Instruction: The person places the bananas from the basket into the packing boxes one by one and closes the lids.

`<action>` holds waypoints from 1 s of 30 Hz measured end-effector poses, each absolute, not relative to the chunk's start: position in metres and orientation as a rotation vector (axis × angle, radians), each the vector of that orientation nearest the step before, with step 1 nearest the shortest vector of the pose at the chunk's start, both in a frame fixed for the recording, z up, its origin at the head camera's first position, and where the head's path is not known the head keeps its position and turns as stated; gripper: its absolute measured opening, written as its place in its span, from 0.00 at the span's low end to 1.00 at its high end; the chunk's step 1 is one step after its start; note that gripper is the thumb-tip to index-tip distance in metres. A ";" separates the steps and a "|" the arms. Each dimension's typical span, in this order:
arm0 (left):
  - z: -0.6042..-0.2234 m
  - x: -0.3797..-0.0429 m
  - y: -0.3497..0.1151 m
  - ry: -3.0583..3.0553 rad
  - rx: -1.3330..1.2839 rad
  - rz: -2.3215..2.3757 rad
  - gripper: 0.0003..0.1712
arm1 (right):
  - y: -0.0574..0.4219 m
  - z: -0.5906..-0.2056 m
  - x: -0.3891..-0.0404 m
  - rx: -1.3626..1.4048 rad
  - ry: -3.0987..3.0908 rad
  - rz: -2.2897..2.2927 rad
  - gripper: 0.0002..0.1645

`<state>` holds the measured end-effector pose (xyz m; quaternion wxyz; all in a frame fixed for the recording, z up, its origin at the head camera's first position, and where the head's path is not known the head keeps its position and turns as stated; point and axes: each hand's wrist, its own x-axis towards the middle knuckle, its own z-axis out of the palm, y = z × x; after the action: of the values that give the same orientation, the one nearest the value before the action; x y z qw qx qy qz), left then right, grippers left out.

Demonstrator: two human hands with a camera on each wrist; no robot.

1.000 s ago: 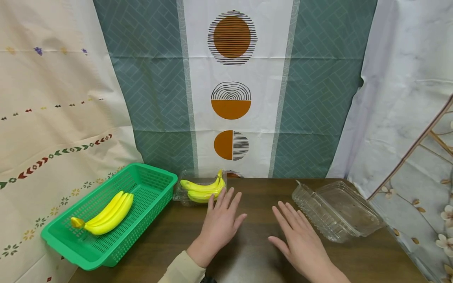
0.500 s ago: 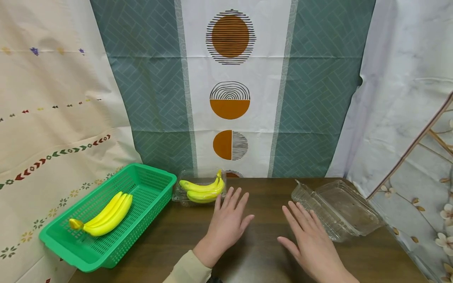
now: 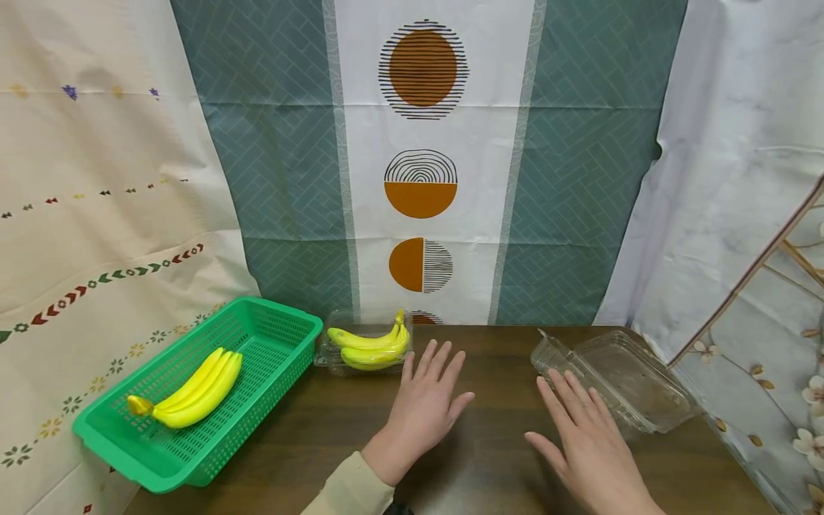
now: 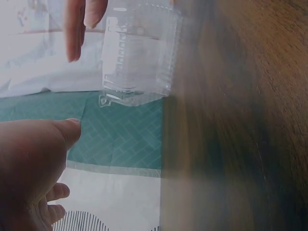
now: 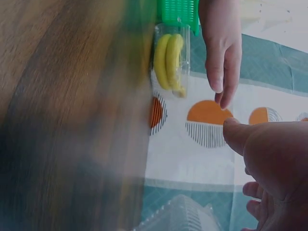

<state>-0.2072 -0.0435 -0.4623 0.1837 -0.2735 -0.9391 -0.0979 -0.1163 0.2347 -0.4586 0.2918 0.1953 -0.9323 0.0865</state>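
Note:
My left hand [image 3: 425, 404] hovers over the middle of the table with its fingers spread and holds nothing. To its upper left, a bunch of bananas [image 3: 370, 350] lies in a clear plastic clamshell box [image 3: 325, 355] by the table's back edge. My right hand [image 3: 589, 436], palm down and fingers extended, is also unloaded. It partly covers a second clear clamshell [image 3: 634, 379], lid folded back, at the right; the left wrist view shows this box [image 4: 137, 53] beyond both hands. In the right wrist view the packed bananas [image 5: 168, 62] appear past my left hand [image 5: 224, 48].
A green plastic basket [image 3: 251, 422] stands at the left with another bunch of bananas [image 3: 196, 393] in it. Patterned cloths [image 3: 277, 172] hang behind and on both sides of the dark wooden table [image 3: 322, 443].
Both hands have drifted to the right over the table, still extended. My right hand now overlaps more of the open clamshell. The bananas, basket and boxes have stayed in place.

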 end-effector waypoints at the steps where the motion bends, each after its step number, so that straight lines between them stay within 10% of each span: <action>1: -0.463 -0.208 -0.043 -2.646 -0.775 -0.275 0.41 | 0.237 -0.459 -0.116 0.518 -2.482 0.228 0.56; 30: -0.458 -0.210 -0.023 -2.571 -0.870 -0.218 0.41 | 0.287 -0.458 -0.114 0.360 -2.489 0.240 0.52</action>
<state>-0.2098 -0.0232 -0.4581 0.2077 -0.3126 -0.9236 -0.0783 -0.1144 0.2872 -0.4581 0.3028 0.1356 -0.9390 0.0904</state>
